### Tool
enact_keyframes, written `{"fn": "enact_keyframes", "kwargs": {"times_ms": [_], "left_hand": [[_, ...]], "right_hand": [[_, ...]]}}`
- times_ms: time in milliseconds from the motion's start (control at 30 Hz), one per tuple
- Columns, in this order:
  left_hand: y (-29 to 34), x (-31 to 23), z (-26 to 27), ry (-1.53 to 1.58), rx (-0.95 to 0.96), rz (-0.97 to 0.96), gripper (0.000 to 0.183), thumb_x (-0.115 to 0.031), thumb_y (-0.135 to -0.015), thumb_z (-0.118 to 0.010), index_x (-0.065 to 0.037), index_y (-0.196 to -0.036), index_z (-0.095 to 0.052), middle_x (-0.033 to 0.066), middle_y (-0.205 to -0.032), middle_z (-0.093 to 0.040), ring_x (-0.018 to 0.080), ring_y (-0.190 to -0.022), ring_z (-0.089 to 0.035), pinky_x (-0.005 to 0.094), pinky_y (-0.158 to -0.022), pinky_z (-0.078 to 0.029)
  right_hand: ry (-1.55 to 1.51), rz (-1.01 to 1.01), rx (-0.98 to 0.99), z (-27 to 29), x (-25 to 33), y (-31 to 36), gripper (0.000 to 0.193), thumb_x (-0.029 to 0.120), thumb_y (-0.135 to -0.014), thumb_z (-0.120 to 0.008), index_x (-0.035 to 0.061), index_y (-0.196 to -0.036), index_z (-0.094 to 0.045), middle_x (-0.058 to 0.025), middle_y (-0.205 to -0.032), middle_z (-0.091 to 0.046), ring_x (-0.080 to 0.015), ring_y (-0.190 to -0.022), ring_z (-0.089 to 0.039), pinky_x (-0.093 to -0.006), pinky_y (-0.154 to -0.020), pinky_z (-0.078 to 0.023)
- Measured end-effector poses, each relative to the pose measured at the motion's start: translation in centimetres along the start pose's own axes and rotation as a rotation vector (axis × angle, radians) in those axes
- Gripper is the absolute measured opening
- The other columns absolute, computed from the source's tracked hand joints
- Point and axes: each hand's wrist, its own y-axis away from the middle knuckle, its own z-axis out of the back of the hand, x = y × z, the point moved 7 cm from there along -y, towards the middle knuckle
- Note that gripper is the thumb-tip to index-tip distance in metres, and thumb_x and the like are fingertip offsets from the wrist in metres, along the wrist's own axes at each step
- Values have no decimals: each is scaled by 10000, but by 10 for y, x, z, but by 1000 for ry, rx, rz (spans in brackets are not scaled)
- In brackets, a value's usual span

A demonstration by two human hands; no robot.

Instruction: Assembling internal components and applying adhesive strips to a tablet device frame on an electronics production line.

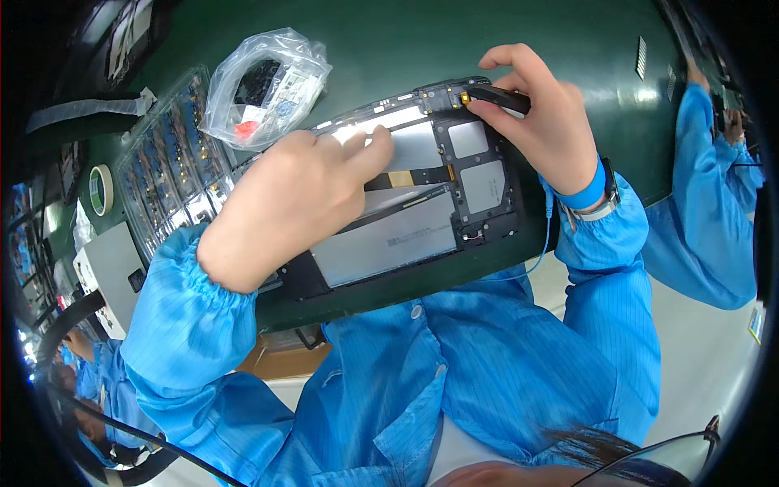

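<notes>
An opened tablet (438, 235) lies tilted on the green bench, showing silver battery panels, a black frame and a flat ribbon cable (398, 179). My left hand (300, 195) rests over its left part with the fingers curled in; whatever they may grip is hidden beneath them. At the upper right corner of the tablet, my right hand (545, 114) pinches a slim black tool (505, 99) between thumb and fingers. The tool's tip is beside a small gold-coloured part (465, 97). A blue wrist strap (586, 193) with a cord circles my right wrist.
Above the tablet sits a clear plastic bag (268, 88) with parts inside. Left of it, a clear tray (174, 154) holds many small parts. A tape roll (101, 190) and a white box (114, 264) are farther left. Another person's blue sleeve (702, 195) is at right.
</notes>
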Motion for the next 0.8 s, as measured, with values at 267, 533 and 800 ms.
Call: {"fn": "enact_keyframes", "kwargs": {"times_ms": [267, 533, 800], "left_hand": [[-23, -7, 0, 118, 4, -70, 407, -55, -679, -552, -24, -1084, -528, 77, -665, -548, 207, -542, -552, 319, -500, -437], [-12, -21, 20, 160, -4, 143, 419, -93, -677, -554, -6, -1086, -535, 93, -655, -578, 223, -521, -586, 328, -492, -463], [60, -142, -34, 2370, -34, 640, 368, -93, -850, -433, -61, -1216, -467, 121, -1154, -540, 183, -889, -598, 270, -723, -487]], "right_hand": [[-5, 63, 28, 1, 1, 0, 354, 108, -697, -681, 94, -983, -473, -159, -736, -612, -348, -684, -603, -368, -566, -475], [72, 215, -100, 19, 40, -9, 240, 105, -707, -639, 94, -933, -558, -93, -760, -603, -285, -710, -602, -351, -593, -482], [290, 584, 224, -57, 64, -16, 374, 59, -680, -586, 125, -1048, -600, -9, -1023, -570, -231, -821, -601, -343, -694, -492]]}}
